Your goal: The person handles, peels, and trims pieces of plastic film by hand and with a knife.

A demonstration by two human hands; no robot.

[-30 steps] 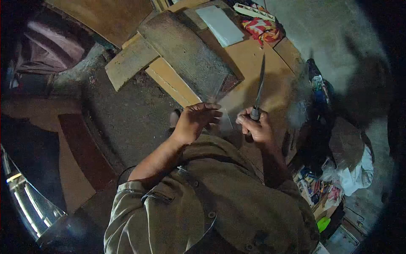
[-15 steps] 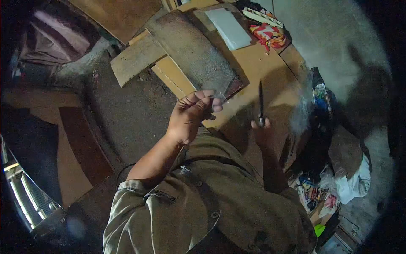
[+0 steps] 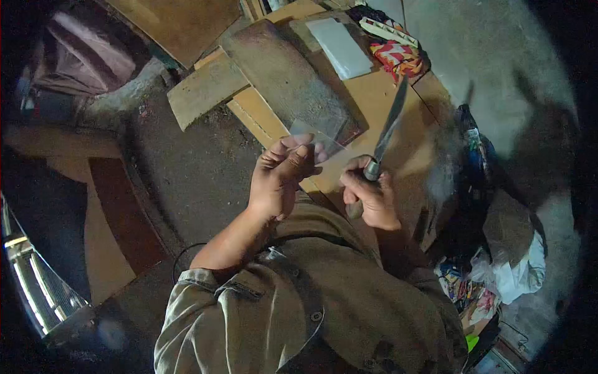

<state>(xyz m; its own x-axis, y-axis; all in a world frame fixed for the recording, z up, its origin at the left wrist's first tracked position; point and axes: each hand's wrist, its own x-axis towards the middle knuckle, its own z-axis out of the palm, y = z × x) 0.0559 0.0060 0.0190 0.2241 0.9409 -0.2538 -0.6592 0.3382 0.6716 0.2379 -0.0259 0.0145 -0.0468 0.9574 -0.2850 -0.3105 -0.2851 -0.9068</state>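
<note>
My left hand [image 3: 275,181] pinches a small sheet of clear plastic [image 3: 327,138] between thumb and fingers. Part of that sheet lies hidden behind the fingertips. To its right, my right hand [image 3: 379,202] is wrapped round the handle of a knife [image 3: 391,121]. The long dark blade points up and away from me, slightly tilted, with a metal collar at its base. Knife and plastic are apart. Beyond both hands lies a worn, dark-stained board [image 3: 280,71] on the wooden work surface [image 3: 389,96].
A stack of whitish plastic sheets [image 3: 339,47] lies at the back. Beside it are a red and yellow cloth [image 3: 397,60] and a pale slotted strip [image 3: 387,31]. A dark bag-like item [image 3: 476,146] stands at the right. A white plastic bag [image 3: 523,271] sits lower right.
My right hand has risen from the shaded surface with the knife and come up and left, nearer my left hand. The clear plastic has turned, and more of it shows.
</note>
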